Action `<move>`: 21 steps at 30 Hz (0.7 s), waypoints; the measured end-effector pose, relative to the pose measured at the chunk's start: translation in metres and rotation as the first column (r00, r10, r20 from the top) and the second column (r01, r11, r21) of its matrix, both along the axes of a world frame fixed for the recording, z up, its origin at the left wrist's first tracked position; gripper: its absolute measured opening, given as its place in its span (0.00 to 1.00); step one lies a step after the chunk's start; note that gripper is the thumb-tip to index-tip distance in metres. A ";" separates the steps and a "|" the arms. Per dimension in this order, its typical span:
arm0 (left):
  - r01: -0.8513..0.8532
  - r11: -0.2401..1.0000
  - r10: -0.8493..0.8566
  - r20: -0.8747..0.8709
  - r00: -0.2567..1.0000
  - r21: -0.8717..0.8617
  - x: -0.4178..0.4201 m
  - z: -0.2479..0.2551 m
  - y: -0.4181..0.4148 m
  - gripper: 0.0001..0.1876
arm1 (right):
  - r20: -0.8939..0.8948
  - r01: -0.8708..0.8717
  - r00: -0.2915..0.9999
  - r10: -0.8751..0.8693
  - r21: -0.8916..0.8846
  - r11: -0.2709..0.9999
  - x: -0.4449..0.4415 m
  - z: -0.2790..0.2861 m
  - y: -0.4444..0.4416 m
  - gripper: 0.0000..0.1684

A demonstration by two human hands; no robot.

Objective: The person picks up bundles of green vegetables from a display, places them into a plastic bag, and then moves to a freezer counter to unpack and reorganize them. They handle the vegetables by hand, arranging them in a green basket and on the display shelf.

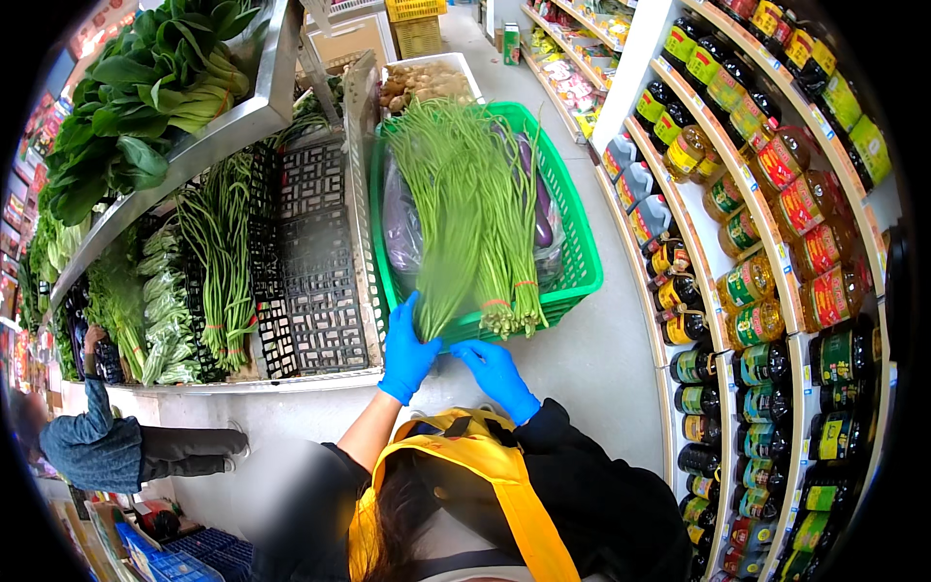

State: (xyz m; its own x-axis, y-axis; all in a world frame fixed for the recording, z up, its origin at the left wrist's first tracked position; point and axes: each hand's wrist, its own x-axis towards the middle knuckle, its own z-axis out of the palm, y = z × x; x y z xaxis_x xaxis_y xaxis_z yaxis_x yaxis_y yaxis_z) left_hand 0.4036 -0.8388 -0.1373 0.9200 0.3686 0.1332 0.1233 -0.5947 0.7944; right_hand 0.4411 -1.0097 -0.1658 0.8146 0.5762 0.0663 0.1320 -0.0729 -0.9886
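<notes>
My left hand [409,358], in a blue glove, is closed around the lower end of a loose-looking bunch of long thin green stalks [447,254]. My right hand [494,375], also gloved in blue, is just right of it with fingers bent together; whether it pinches anything is not clear. Beside the held bunch lie more long green stalk bunches [509,269], tied with red bands near their cut ends. They rest over purple eggplants [543,218] and clear plastic in a green plastic basket [582,269]. The held bunch is partly blurred.
To the left, a produce stand has black plastic crates [324,291], banded long beans [218,269] and a metal-edged upper shelf [280,80] of leafy greens. Ginger [429,80] sits behind the basket. Bottle shelves [749,291] line the right. Another person [94,444] reaches into the stand.
</notes>
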 end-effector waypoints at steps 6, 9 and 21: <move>-0.063 0.959 0.053 0.042 0.998 0.278 0.004 0.021 -0.003 0.41 | 0.101 0.361 0.928 -0.358 -0.016 0.932 0.022 0.029 -0.027 0.11; -0.028 0.990 0.000 0.196 0.981 0.142 0.009 0.022 -0.020 0.26 | 0.433 0.576 0.739 -0.516 -0.011 0.817 0.056 0.051 -0.036 0.22; 0.013 0.969 -0.076 -0.248 0.966 -0.246 0.115 -0.028 -0.071 0.43 | 0.190 0.307 0.946 -0.261 -0.282 0.909 0.138 -0.005 -0.072 0.39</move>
